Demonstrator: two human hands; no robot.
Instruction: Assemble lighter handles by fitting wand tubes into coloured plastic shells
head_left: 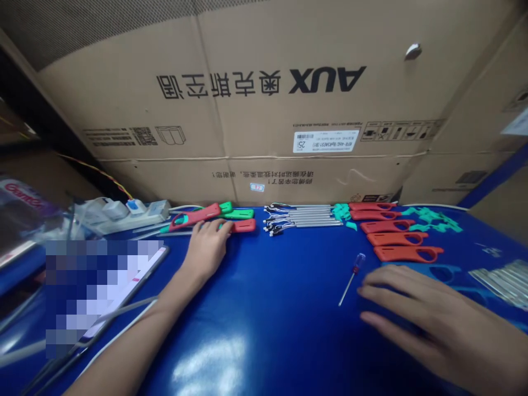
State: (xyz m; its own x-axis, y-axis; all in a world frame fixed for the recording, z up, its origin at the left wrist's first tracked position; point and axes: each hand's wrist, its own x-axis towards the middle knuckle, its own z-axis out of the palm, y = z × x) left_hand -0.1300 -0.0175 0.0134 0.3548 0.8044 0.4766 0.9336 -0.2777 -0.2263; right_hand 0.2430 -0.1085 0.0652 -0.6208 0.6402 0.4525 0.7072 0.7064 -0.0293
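Behind the bench (280,308) I view a carton wall (256,44) with inverted print; its contents are hidden. The red handle (245,226) lies at the bench's rear left, long axis running left to right, slotted end pointing right. My left grip (208,247) rests its fingers over that handle's left portion; I cannot tell whether they clasp it. The screwdriver (356,268) slants tip toward me and leftward, just left of my right grip (433,319), which is released, fingers loosely extended.

Blurred right hand (429,319) cut off by the right edge, blue handles (457,269) partly hidden behind it.
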